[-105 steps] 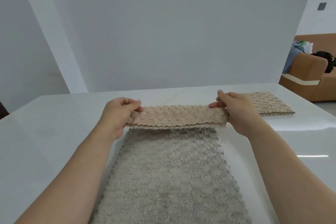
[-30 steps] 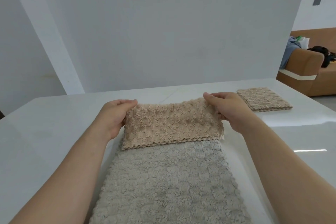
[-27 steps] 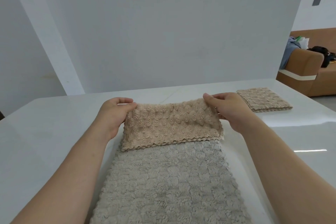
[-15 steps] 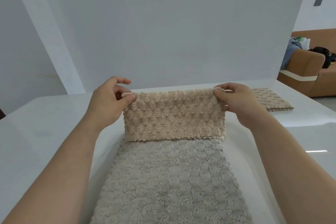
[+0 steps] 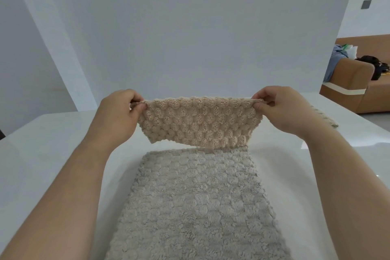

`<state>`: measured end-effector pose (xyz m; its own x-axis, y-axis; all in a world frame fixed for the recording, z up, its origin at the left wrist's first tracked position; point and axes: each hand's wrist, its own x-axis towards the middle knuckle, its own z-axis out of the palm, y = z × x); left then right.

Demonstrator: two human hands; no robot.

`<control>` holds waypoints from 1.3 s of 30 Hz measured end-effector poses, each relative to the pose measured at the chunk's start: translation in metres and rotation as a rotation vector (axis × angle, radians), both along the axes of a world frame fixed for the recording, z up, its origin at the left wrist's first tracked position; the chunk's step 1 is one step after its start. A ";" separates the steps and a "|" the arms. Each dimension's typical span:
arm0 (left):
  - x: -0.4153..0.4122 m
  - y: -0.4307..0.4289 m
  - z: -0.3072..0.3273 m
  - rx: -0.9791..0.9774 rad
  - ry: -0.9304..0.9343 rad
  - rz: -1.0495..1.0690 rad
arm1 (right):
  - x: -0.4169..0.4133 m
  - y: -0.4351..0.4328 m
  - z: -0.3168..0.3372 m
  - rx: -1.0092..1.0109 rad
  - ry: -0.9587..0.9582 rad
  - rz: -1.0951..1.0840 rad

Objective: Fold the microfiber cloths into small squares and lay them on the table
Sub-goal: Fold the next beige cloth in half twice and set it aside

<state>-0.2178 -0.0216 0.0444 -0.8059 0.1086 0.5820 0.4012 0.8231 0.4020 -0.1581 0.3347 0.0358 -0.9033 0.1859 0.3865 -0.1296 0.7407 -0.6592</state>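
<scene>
Two hands up in the head view: left hand [image 5: 118,116] pinches the beige microfiber cloth [image 5: 200,122] at its top-left corner, right hand [image 5: 282,112] pinches the top-right. It hangs stretched between them, just above the far end of the grey cloth [image 5: 196,207], which lies flat on the white table [image 5: 42,154]. A folded cloth [image 5: 325,116] peeks out far right of the grey cloth.

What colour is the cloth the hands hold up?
The held cloth is beige, bubble-textured; head view.

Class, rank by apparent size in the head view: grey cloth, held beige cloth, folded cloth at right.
1. grey cloth, nearest the camera.
2. beige cloth.
3. folded cloth, farther off and mostly hidden by the right hand.
</scene>
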 end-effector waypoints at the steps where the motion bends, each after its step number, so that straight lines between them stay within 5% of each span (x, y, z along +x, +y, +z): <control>1: 0.000 0.000 0.000 0.014 -0.016 0.008 | 0.001 -0.001 0.001 0.014 0.005 -0.006; 10: 0.011 0.012 0.005 0.234 -0.167 -0.036 | 0.010 -0.011 0.013 -0.026 0.067 -0.072; 22: 0.024 0.020 0.022 0.550 -0.321 -0.215 | 0.021 -0.022 0.028 -0.345 -0.070 0.001; 27: 0.019 0.027 0.016 0.644 -0.368 -0.125 | 0.018 -0.022 0.025 -0.440 -0.162 -0.026; 39: 0.024 0.045 0.007 0.564 -0.336 -0.153 | 0.029 -0.029 0.034 -0.422 -0.326 0.330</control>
